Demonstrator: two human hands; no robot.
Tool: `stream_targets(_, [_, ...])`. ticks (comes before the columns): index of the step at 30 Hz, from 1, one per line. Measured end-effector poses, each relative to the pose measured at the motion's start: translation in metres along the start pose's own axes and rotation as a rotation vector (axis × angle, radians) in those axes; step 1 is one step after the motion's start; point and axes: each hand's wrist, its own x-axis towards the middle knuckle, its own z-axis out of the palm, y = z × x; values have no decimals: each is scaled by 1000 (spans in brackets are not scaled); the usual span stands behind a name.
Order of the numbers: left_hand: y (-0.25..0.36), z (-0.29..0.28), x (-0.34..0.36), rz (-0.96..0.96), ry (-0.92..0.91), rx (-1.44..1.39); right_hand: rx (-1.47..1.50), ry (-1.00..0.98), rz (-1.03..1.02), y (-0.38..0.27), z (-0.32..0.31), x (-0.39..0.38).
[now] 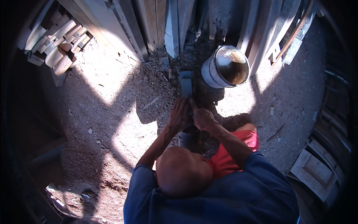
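Observation:
Straight ahead on the ground is a narrow grey block point(186, 85), perhaps a sharpening stone, lying lengthwise away from me. At its near end my left hand point(180, 111) presses down, fingers close together and pointing forward. Right beside it, my right hand point(203, 118) is closed, with one finger reaching along the block's edge. Whatever lies beneath or between the two hands is hidden and in shadow. A white bucket point(209, 71) holding brownish water stands just right of the block's far end.
Long boards point(172, 30) lean upright along the far side. Stacked wood pieces point(56, 56) sit at the far left. Shavings and chips cover the floor point(85, 130). A panelled wooden piece point(315, 173) lies at the lower right.

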Motion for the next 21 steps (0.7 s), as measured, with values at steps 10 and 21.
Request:
stream_targets(10, [33, -57, -16, -503, 94, 42, 128, 122, -174, -6, 11, -42])
stream_targets(21, [60, -89, 10, -834, 283, -1405, 409, 561, -456, -6, 31, -90])
